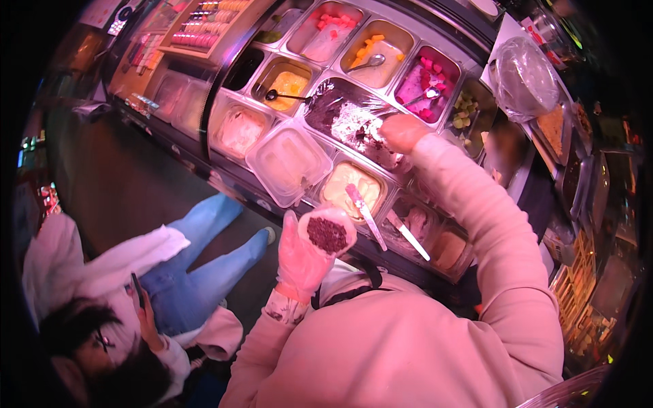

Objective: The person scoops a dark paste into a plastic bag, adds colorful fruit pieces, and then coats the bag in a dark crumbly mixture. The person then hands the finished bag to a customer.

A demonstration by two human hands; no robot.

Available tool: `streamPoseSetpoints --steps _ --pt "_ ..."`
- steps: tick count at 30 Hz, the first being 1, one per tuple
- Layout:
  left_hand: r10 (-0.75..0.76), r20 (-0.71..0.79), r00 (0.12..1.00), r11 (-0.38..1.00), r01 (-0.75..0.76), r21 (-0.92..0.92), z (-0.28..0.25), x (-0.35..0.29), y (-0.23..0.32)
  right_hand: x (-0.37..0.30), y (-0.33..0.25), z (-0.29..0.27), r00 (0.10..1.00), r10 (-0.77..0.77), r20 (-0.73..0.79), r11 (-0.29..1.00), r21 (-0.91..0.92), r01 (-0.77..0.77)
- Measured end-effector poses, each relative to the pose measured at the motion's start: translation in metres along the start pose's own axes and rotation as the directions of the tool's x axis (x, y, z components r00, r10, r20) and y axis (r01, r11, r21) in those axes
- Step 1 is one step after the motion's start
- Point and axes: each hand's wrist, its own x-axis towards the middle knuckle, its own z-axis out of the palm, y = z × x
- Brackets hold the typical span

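Note:
My left hand (299,262), in a thin clear glove, holds up a round pale wrapper topped with dark crumbly filling (327,234). What the wrapper is made of I cannot make out. My right hand (403,132) reaches into the right end of a long metal pan of dark purple-black grains (333,112). Clear film (360,102) covers part of that pan. The right fingertips are hidden, so their grip does not show. Just beyond the left hand is a tub of pale cream (343,185), with a white-handled spreader (366,216) resting in it.
Metal pans of diced mango (401,46), watermelon-like cubes (335,22) and magenta fruit (435,66) line the far side, some with spoons. A lidded plastic tub (289,162) overhangs the counter's near edge. A person holding a phone (138,291) is at the lower left.

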Motion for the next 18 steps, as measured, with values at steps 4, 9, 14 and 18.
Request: streamPoseSetpoints --steps 4,9,14,18 --pt "0.061 0.079 0.995 0.997 -0.065 0.042 0.002 0.005 0.004 -0.086 0.023 -0.026 0.972 0.232 0.046 0.809 0.546 -0.219" --pt "0.144 0.175 0.974 0.936 -0.191 0.296 0.007 0.01 -0.004 -0.233 -0.075 -0.055 0.749 0.14 -0.647 0.57 0.671 0.473" --pt "0.179 0.23 0.957 0.743 -0.284 0.606 0.033 0.005 -0.03 -0.273 -0.114 -0.08 0.972 0.113 0.208 -0.01 0.978 -0.208" --pt "0.245 0.265 0.933 0.506 -0.356 0.786 0.039 -0.01 -0.05 -0.293 -0.139 -0.085 0.975 0.2 0.094 0.323 0.933 -0.157"
